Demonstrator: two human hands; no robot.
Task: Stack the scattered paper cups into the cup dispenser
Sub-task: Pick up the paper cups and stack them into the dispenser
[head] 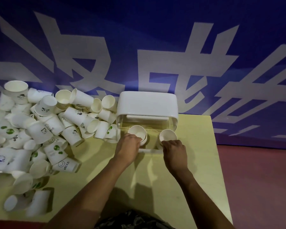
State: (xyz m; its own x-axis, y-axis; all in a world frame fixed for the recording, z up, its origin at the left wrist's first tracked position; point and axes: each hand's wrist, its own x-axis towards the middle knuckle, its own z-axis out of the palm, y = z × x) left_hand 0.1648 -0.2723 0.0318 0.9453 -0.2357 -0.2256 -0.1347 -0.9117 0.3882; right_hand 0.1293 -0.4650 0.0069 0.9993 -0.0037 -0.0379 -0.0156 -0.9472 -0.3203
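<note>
cups are gripped at the cup dispenser (147,103): nested cups (138,133) by left hand (128,146), single cup (167,135) by right hand (174,150); loose cups (40,128) piled on worktop (155,179).

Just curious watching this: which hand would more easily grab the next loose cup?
Probably the left hand: the pile of loose cups lies on its side of the dispenser; the right hand is farther.

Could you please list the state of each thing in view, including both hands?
Cup dispenser: upright on the table, white lid on.
Left cups: nested, mouth up, held by the left hand.
Right cup: mouth up, held by the right hand.
Cup pile: scattered, mostly on their sides.
</note>
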